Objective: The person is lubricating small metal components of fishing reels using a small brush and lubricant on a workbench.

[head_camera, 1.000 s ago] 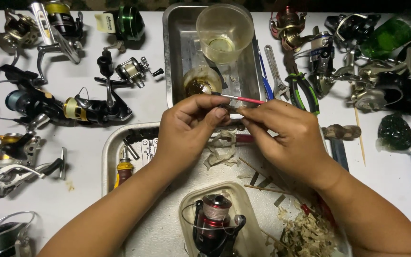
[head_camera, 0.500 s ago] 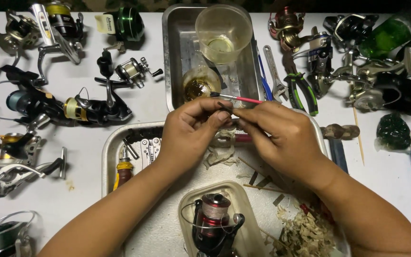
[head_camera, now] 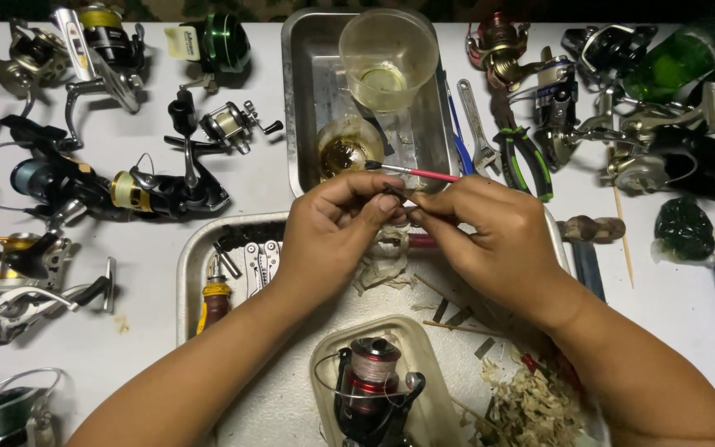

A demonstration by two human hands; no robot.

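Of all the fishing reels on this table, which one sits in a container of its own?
The black reel with the red spool, near the bottom centre. It alone rests in a small pale tub between the person's forearms; the other reels lie loose on the white table.

I've got a tiny dark part (head_camera: 396, 194) pinched between the fingertips of both hands, too small to make out. Just above it a thin pink-handled brush (head_camera: 415, 172) lies near level, its dark tip over the oily little dish (head_camera: 346, 154).
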